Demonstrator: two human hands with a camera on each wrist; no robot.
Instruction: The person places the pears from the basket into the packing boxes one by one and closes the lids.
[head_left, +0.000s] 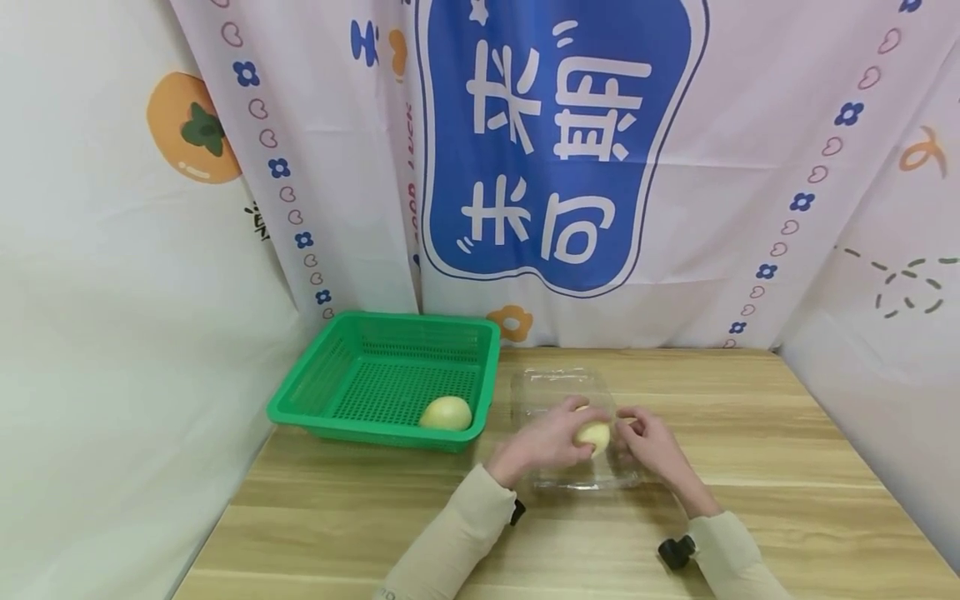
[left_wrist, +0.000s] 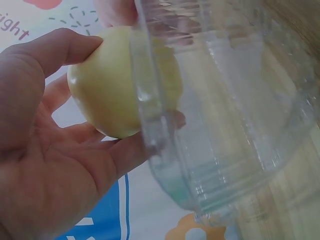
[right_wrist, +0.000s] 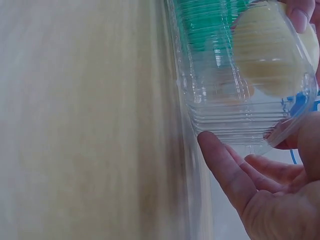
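Note:
My left hand grips a pale yellow round fruit, holding it over a clear plastic box. In the left wrist view, thumb and fingers spread around the fruit; part of it shows through the transparent wall. At the box's right side is my right hand. The right wrist view has its fingers under the ribbed end of the box, the thumb by the rim, pinching that end.
Left of the box stands a green perforated basket with another pale yellow fruit in its near right corner. Both rest on a wood-grain table. A printed curtain hangs behind the table, with pale walls at both sides.

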